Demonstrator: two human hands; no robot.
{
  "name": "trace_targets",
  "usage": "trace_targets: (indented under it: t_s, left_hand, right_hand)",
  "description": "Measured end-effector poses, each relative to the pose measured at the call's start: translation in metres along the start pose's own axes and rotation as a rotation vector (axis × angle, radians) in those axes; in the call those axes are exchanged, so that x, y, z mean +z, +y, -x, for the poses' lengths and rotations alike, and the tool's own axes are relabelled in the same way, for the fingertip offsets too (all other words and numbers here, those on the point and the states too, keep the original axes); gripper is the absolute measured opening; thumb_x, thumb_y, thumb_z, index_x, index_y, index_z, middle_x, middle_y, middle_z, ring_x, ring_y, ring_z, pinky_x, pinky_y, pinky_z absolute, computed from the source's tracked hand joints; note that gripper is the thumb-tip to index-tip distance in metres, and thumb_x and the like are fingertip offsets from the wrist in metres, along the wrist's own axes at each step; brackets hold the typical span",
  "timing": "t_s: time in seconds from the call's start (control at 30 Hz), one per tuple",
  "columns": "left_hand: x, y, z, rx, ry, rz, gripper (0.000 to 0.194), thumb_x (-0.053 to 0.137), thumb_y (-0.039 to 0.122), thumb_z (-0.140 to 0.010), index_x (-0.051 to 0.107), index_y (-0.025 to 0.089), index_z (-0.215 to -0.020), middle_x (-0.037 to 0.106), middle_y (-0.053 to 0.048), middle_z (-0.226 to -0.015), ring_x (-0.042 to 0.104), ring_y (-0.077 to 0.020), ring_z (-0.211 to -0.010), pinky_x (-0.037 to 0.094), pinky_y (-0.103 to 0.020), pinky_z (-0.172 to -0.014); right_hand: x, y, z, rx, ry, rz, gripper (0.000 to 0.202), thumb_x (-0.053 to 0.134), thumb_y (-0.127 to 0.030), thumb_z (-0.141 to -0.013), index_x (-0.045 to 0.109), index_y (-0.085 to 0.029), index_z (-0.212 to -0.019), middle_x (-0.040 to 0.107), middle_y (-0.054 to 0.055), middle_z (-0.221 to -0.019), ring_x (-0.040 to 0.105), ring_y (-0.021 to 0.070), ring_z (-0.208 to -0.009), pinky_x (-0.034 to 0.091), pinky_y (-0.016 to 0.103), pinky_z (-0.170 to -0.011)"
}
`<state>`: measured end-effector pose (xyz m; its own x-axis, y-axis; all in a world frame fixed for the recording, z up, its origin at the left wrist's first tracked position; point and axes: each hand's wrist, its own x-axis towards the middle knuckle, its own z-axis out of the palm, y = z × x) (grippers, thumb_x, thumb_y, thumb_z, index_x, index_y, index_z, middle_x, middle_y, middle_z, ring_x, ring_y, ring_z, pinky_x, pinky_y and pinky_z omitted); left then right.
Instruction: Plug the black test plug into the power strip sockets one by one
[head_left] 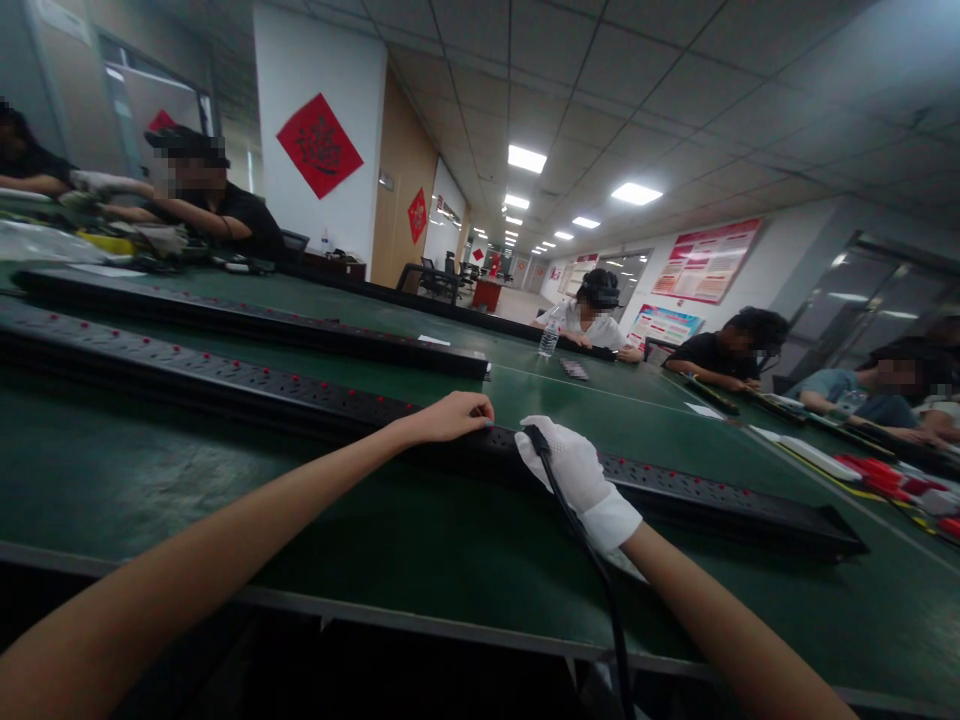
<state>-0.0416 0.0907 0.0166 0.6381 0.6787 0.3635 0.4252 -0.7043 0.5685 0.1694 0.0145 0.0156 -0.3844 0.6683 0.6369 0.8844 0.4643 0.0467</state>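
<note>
A long black strip with rows of slots and small red spots (pixel 300 385) lies across the green table in front of me. My left hand (pixel 454 415), bare, rests at the strip's upper face with its fingers curled and the tips pressed together; whatever they hold is too small to make out. A white glove covers my right hand (pixel 574 465), which is closed around the end of a black corded tool (pixel 537 440). Its cable runs down past my wrist and over the table edge. The tool's working end is hidden by the glove.
Behind lies a second black strip (pixel 322 335). A water bottle (pixel 549 338) and a blurred flat thing (pixel 574 369) stand farther back. Several people sit around the table. Red and white parts (pixel 877 478) lie at right. The table's near edge (pixel 390 615) runs below my arms.
</note>
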Motion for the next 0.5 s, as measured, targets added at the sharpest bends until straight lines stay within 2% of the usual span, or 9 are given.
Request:
trace_targets:
  t_s: [0.37,0.5]
  left_hand:
    - [0.0,0.001,-0.001,0.005,-0.004,-0.005,0.016,0.051,0.026,-0.079,0.06,0.015,-0.086,0.063,-0.004,-0.089,0.058,-0.0162,-0.082,0.043,-0.025,-0.075]
    - [0.0,0.001,0.0,0.005,-0.01,-0.012,0.016,0.051,0.025,-0.079,0.06,0.014,-0.087,0.063,-0.005,-0.09,0.058,-0.0164,-0.082,0.043,-0.026,-0.074]
  right_hand:
    - [-0.001,0.0,-0.001,0.023,-0.014,0.082,0.031,0.041,-0.046,-0.087,0.06,-0.022,-0.094,0.066,0.004,-0.076,0.06,0.0152,-0.069,0.038,0.022,-0.062]
    - [-0.006,0.011,-0.009,0.192,0.068,-0.145,0.031,0.041,-0.049,-0.086,0.059,-0.025,-0.095,0.066,0.001,-0.077,0.061,0.0146,-0.068,0.042,0.023,-0.063]
